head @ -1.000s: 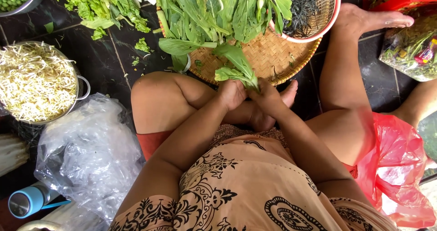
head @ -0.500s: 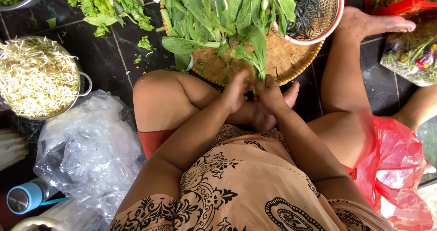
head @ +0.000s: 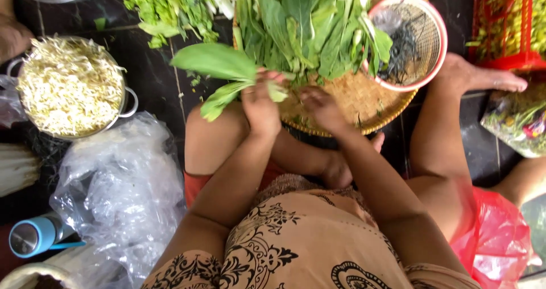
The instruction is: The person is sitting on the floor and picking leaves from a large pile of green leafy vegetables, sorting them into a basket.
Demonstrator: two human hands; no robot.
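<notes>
I sit cross-legged on a dark tiled floor behind a round woven tray (head: 364,107) heaped with leafy greens (head: 307,27). My left hand (head: 260,104) grips the stems of a leafy bunch (head: 219,67) whose broad leaves stick out to the left over my knee. My right hand (head: 321,107) rests on the tray just right of it, fingers curled by the stems; whether it holds anything is unclear.
A red-rimmed basket (head: 418,44) with dark strands sits on the tray's right. A metal pot of bean sprouts (head: 68,87) stands left, loose greens (head: 165,10) beyond. Clear plastic bags (head: 119,192), a blue flask (head: 40,235), a red bag (head: 495,238) lie near.
Both hands moved from my lap up to the tray. The left hand now lifts a leafy bunch out to the left.
</notes>
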